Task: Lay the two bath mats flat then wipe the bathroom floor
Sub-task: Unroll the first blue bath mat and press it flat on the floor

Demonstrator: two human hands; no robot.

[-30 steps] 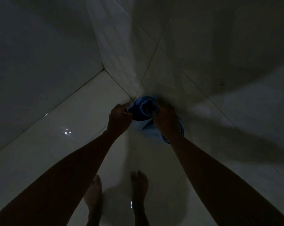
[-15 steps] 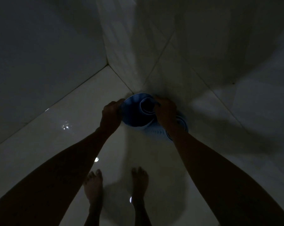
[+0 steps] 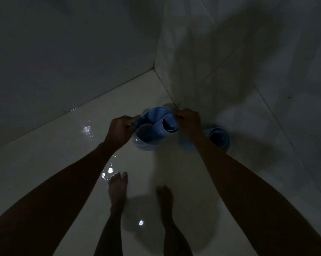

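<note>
- Two blue bath mats are sitting rolled in the head view; neither is lying flat yet.
- Left hand [image 3: 120, 129] and right hand [image 3: 189, 122], fingers curled, are gripping the near mat [image 3: 152, 130] at twelve o'clock of the feet [image 3: 118, 189].
- Second mat [image 3: 217, 138] is standing at three o'clock of it; the floor [image 3: 63, 154] is awaiting wiping.

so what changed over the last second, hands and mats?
The left hand drew the outer edge of the held blue mat leftward, so the roll opened wider. The right hand kept gripping the inner coil. The second rolled mat stayed upright on the floor by the wall; nothing let go.
</note>
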